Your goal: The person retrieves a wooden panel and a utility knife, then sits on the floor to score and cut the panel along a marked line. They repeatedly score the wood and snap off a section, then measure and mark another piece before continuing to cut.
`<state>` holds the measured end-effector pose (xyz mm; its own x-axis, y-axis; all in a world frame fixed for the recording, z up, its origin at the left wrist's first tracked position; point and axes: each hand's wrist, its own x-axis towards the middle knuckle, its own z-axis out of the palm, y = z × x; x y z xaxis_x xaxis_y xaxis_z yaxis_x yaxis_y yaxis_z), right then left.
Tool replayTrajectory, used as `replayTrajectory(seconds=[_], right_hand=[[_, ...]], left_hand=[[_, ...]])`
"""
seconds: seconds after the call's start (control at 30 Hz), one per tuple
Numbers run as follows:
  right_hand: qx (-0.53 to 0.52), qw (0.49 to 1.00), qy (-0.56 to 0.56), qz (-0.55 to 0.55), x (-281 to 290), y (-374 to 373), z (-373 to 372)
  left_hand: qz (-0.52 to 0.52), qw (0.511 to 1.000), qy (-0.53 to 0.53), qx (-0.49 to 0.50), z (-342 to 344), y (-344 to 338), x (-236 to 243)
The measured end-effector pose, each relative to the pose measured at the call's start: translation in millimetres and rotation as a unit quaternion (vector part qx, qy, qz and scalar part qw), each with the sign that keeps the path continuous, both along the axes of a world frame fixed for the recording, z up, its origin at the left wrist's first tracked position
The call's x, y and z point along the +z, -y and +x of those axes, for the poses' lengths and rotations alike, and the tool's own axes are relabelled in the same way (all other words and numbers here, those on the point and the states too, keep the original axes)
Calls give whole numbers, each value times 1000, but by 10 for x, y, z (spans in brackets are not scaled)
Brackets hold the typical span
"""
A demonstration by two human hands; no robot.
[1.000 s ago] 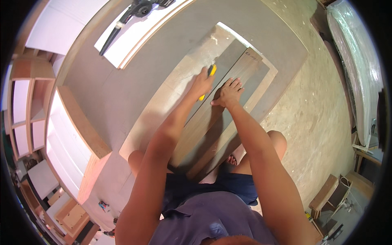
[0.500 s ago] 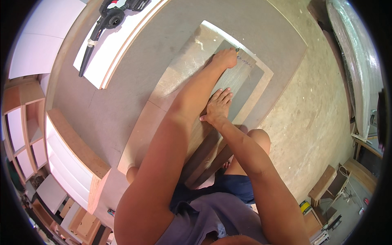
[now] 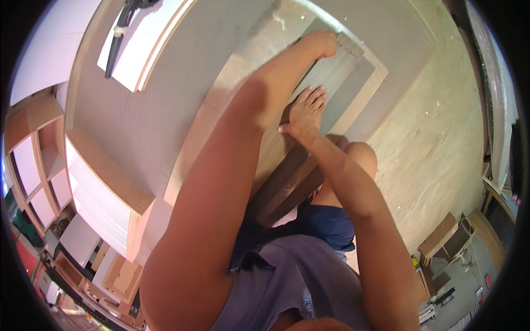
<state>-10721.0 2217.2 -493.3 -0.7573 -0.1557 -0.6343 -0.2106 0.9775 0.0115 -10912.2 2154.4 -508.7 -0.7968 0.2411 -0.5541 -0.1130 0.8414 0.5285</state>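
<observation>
My left hand (image 3: 323,45) is stretched to the top end of a wooden strip (image 3: 346,58), closed on the utility knife, which is almost wholly hidden by my fingers and sits along the strip's long edge. My right hand (image 3: 306,113) rests lower on the same strip, fingers spread and flat, thumb out to the left. The strip lies on a larger pale wooden sheet (image 3: 193,160) with a lighter border, over a grey board (image 3: 149,121). There is handwriting near the strip's upper end. My forearm covers much of the strip's left side.
A black blower (image 3: 124,27) lies on white boards (image 3: 160,38) at upper left. A white panel with a wooden edge (image 3: 105,187) and cubby shelving (image 3: 33,143) stand left. A wrapped long item (image 3: 499,110) is at far right, wooden pieces (image 3: 436,243) lower right on the floor (image 3: 419,154).
My left hand has slid up along the strip's edge to its far end, the knife now hidden. My right hand stays flat on the strip. The view has shifted.
</observation>
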Motion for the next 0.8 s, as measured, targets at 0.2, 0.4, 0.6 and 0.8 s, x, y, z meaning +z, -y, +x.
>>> replayTrajectory(seconds=[0.2,0.4,0.6,0.8], right_hand=[[14,999,-36,35,-97,-145,16],[51,996,-70,17,-179,-56,91],[49,992,-115,11,-269,-195,115],[30,992,-126,7,-282,-189,118]], left_hand=[[8,999,-13,-34,969,248,-117],[3,1000,-21,-17,2555,937,-277],[-2,995,99,28,4180,1347,55],[-65,975,211,22,5264,1675,306]])
